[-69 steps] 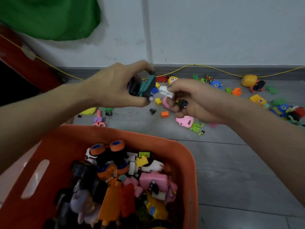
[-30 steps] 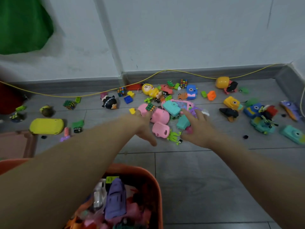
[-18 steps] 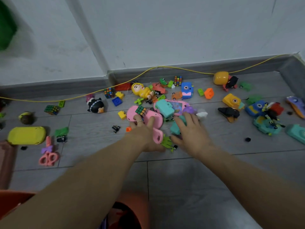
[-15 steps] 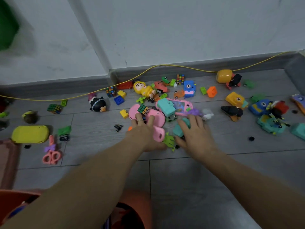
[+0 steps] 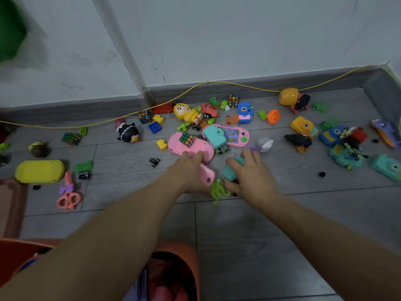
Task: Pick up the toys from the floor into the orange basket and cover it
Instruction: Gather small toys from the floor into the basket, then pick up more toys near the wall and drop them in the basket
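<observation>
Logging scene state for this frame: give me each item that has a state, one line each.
left hand: grips the small pink toy
right hand: grips the teal toy
small pink toy: held at floor level
teal toy: held at floor level
orange basket: uncovered, toys inside
pink scissors: closed, flat on floor
green frog: on floor between the hands

Bare grey floor [image 5: 249, 231] between orange basket [image 5: 191, 257] & the toy pile [image 5: 208, 135] is free; further back toys lie dense (up to the wall [image 5: 217, 40]).
</observation>
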A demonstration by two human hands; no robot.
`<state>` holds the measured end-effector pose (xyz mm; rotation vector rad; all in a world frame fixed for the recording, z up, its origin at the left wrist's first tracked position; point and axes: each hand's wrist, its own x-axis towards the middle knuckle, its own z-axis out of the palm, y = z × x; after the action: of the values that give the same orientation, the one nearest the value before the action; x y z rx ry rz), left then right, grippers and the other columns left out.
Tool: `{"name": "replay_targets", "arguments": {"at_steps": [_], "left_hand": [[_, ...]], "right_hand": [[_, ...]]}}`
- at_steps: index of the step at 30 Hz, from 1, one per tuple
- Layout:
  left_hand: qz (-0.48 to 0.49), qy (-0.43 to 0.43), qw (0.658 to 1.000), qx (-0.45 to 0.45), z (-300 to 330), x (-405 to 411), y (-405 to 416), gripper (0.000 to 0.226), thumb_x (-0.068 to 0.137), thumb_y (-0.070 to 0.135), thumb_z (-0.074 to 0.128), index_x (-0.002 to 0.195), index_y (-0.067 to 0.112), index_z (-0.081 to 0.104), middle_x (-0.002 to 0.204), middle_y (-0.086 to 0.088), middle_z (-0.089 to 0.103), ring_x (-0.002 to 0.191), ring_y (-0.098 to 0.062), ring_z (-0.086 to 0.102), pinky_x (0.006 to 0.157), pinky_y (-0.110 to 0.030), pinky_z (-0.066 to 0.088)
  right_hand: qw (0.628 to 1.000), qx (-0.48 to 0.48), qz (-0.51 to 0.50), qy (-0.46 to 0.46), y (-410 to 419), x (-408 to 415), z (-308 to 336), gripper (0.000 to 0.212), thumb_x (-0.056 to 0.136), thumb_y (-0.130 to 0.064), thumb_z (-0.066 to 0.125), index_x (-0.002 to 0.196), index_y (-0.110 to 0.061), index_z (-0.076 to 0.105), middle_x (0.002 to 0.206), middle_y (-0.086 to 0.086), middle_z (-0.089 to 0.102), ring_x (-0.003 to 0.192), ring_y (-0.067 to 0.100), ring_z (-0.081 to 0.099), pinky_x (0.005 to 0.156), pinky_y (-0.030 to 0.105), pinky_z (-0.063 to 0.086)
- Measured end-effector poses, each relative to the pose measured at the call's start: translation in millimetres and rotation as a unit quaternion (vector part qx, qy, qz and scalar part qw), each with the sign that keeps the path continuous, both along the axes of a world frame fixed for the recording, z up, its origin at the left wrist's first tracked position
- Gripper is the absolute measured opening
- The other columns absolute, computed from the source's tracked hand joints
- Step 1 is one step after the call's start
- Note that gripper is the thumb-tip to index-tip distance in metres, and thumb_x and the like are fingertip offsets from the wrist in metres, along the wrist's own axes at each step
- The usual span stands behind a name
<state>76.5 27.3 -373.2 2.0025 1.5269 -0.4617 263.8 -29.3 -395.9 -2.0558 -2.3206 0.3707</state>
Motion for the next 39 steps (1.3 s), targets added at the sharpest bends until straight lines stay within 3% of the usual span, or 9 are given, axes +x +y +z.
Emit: {"name": "replay_targets", "arguments": {"at_steps": [4, 7, 12, 17, 25, 28, 33, 39], "left_hand": [[-0.01, -0.014, 1.0, 0.004, 1, -1, -1, 0.084, 0.067, 0.046, 0.08, 0.133, 0.024, 0.033, 0.13, -0.013, 0.039, 0.113, -0.032, 0.05, 0.09, -0.046, 0.051], [-0.012, -0.021, 1.0, 0.008, 1, -1, -1, 0.079, 0.075, 0.048, 0.074, 0.135, 0.022, 0.03, 0.132, -0.016, 0.036, 0.118, -0.036, 0.046, 0.09, -0.042, 0.048], [-0.053, 0.063, 0.995, -0.05, 3, 6, -7, 0.116, 0.064, 0.07, 0.072, 0.152, 0.035, 0.005, 0.156, -0.01, 0.009, 0.141, -0.041, 0.016, 0.104, -0.059, 0.038], [-0.145, 0.137, 0.98, 0.011, -1, 8, -17, 0.134, 0.051, 0.078, 0.076, 0.152, 0.042, -0.004, 0.162, -0.008, -0.001, 0.145, -0.039, 0.013, 0.104, -0.064, 0.033], [-0.175, 0.112, 0.976, 0.062, -7, -1, -14, 0.114, 0.063, 0.058, 0.081, 0.15, 0.029, 0.015, 0.153, -0.015, 0.014, 0.131, -0.037, 0.032, 0.094, -0.049, 0.049], [-0.13, 0.066, 0.989, 0.035, -10, -6, -12, 0.109, 0.066, 0.052, 0.082, 0.15, 0.028, 0.016, 0.154, -0.018, 0.012, 0.131, -0.036, 0.036, 0.098, -0.046, 0.047], [-0.088, 0.032, 0.995, 0.024, -13, -6, -12, 0.105, 0.067, 0.048, 0.083, 0.149, 0.028, 0.019, 0.152, -0.017, 0.013, 0.119, -0.035, 0.051, 0.093, -0.042, 0.05], [-0.053, 0.03, 0.997, 0.048, -11, -1, -8, 0.094, 0.079, 0.047, 0.074, 0.153, 0.028, 0.019, 0.151, -0.017, 0.019, 0.119, -0.034, 0.053, 0.095, -0.043, 0.051]], "right_hand": [[0.996, 0.06, -0.051, 0.043, 3, 9, 10, 0.054, 0.085, -0.054, 0.058, 0.132, -0.027, 0.05, 0.123, 0.01, 0.039, 0.116, 0.026, 0.039, 0.079, 0.037, 0.049], [0.992, 0.07, -0.098, 0.025, 14, 21, 14, 0.054, 0.088, -0.054, 0.054, 0.134, -0.026, 0.047, 0.125, 0.011, 0.039, 0.115, 0.027, 0.04, 0.083, 0.038, 0.047], [0.997, -0.025, -0.076, -0.014, 10, 27, 1, 0.059, 0.089, -0.062, 0.047, 0.14, -0.035, 0.035, 0.145, 0.011, 0.024, 0.13, 0.033, 0.032, 0.097, 0.047, 0.045], [0.999, -0.023, -0.034, -0.016, 4, 23, 0, 0.056, 0.087, -0.057, 0.054, 0.136, -0.034, 0.04, 0.139, 0.011, 0.03, 0.124, 0.033, 0.039, 0.093, 0.046, 0.047], [0.993, -0.07, -0.089, 0.033, 5, 16, 3, 0.053, 0.079, -0.049, 0.068, 0.121, -0.028, 0.043, 0.127, 0.01, 0.035, 0.119, 0.032, 0.038, 0.083, 0.041, 0.05], [0.987, -0.099, -0.115, 0.044, 9, 12, 6, 0.063, 0.077, -0.05, 0.068, 0.13, -0.034, 0.04, 0.133, 0.01, 0.033, 0.127, 0.032, 0.034, 0.088, 0.043, 0.048], [0.982, -0.157, -0.101, 0.032, 11, 4, 15, 0.076, 0.076, -0.063, 0.065, 0.142, -0.043, 0.032, 0.143, 0.011, 0.022, 0.133, 0.033, 0.024, 0.098, 0.047, 0.044], [0.965, -0.253, -0.065, 0.015, 13, -3, 30, 0.089, 0.068, -0.047, 0.08, 0.143, -0.039, 0.031, 0.144, 0.009, 0.017, 0.135, 0.036, 0.018, 0.102, 0.048, 0.043]]}}
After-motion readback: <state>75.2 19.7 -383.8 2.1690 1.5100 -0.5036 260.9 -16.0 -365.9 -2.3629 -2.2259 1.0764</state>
